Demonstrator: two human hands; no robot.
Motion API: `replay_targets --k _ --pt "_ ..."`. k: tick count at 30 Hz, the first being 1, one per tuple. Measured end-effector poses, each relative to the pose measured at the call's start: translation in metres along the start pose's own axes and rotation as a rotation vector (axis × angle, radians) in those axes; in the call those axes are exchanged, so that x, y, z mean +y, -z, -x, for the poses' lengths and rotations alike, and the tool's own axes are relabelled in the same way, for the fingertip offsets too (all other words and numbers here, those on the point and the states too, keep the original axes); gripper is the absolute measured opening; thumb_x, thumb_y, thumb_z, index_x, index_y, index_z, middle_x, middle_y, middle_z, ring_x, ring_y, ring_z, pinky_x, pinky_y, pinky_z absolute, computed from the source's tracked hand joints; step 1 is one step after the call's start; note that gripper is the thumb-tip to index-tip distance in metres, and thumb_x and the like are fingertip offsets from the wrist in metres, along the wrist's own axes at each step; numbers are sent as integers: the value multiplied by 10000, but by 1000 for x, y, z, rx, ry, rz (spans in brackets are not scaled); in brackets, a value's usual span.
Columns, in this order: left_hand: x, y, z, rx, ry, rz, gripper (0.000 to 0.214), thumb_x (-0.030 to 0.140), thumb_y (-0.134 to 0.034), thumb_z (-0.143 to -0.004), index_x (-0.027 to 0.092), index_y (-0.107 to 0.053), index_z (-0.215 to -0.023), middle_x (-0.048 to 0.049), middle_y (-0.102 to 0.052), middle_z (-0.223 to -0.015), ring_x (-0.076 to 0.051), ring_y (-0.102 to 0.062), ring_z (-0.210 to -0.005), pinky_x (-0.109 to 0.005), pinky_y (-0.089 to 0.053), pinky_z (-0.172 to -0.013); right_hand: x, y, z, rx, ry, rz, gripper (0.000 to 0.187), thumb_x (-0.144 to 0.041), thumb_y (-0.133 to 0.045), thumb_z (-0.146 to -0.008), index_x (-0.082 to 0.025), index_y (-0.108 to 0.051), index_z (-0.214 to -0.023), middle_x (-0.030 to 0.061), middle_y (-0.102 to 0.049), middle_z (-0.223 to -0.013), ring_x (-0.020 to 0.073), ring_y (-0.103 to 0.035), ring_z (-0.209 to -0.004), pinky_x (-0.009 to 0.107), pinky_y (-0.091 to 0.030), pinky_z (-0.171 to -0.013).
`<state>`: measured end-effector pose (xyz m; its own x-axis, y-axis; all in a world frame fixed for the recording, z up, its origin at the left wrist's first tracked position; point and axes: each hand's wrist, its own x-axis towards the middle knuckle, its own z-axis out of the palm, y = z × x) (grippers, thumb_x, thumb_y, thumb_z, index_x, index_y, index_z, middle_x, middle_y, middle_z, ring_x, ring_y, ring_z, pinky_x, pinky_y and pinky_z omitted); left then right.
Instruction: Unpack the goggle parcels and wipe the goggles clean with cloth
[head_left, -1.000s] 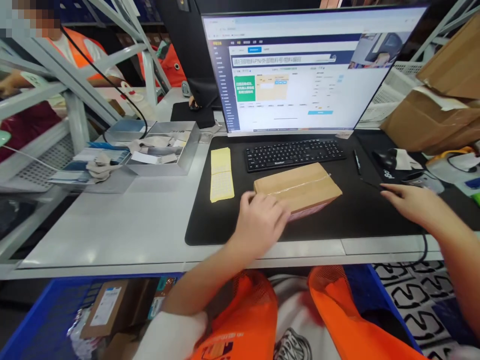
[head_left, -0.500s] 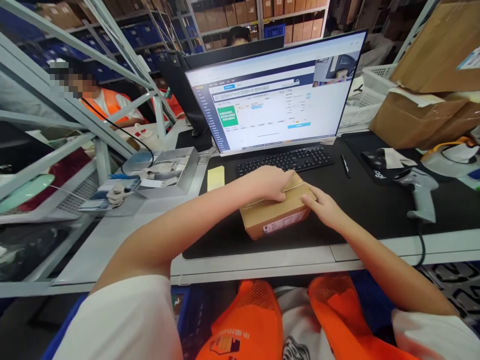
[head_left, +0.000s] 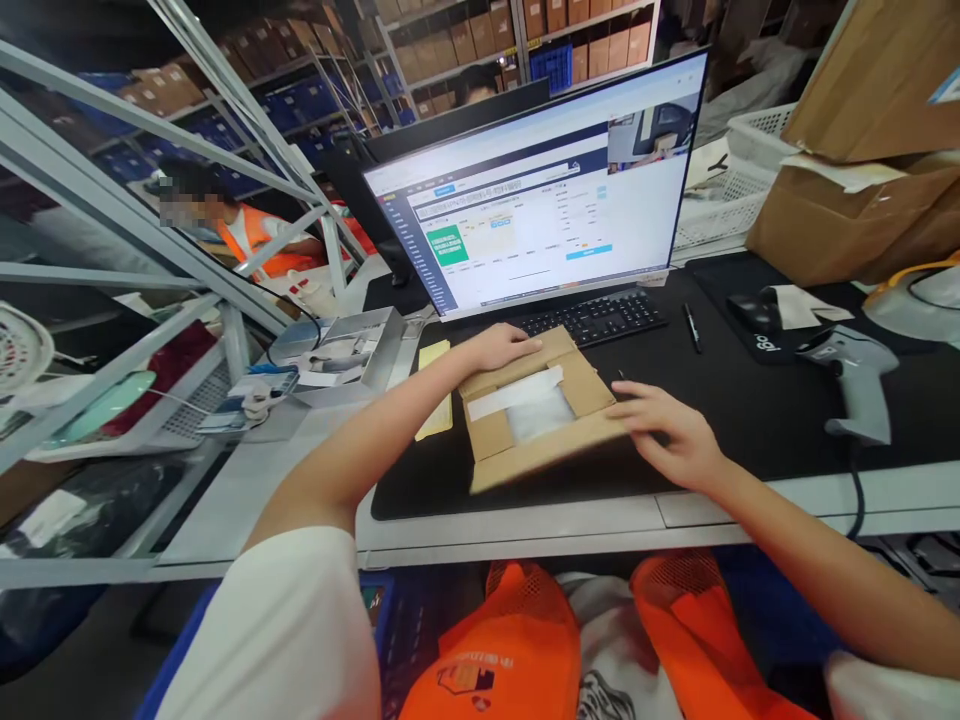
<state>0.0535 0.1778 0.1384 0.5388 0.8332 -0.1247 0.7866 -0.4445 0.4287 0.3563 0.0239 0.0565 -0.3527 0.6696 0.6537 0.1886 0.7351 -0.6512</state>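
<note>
Cardboard box (head_left: pixel 585 385), long axis rightward and away, hands (head_left: pixel 671 428) at flaps (head_left: pixel 551 453), grip unclear.

Lit moderately across the grey desk (head_left: pixel 232 500), brightest at the computer monitor (head_left: pixel 502 245). Smeared in the small on-screen lettering (head_left: pixel 480 197). Dim among the rear storage shelves (head_left: pixel 454 45) and below the desk. Slightly blurred along the near edge of the cardboard box (head_left: pixel 589 385). Stretched toward the borders. Pixelated over part of a co-worker (head_left: pixel 259 237).
</note>
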Motion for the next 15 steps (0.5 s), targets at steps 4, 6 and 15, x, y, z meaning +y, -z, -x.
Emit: replay_targets --k 4,6,15 --pt "1 -18 7 233 -98 -31 491 465 -416 -999 134 -775 -1051 -114 -768 -1062 -240 -685 -941 -346 -502 -865 7 13 26 -167 176 250 357 -119 -619 -849 -298 -692 -1149 56 -697 -1331 335 -558 -1373 654 -411 -1104" --pt "9 -9 15 376 -187 -182 431 399 -439 -999 140 -765 -1112 -130 -754 -1099 -258 -681 -1009 -385 -497 -922 4 19 22 -186 176 280 345 -150 -639 -840 -306 -710 -1140 47 -707 -1311 348 -557 -1371 668 -373 -1127" --pt "64 8 131 293 -485 -335 321 401 -507 -1009 226 -768 -942 -83 -755 -993 -256 -674 -1026 -428 -516 -936 -23 40 -85 -312 -236 170 270 -457 -580 -955 -258 -756 -910 29 -772 -953 242 -715 -884 380 -559 -814"
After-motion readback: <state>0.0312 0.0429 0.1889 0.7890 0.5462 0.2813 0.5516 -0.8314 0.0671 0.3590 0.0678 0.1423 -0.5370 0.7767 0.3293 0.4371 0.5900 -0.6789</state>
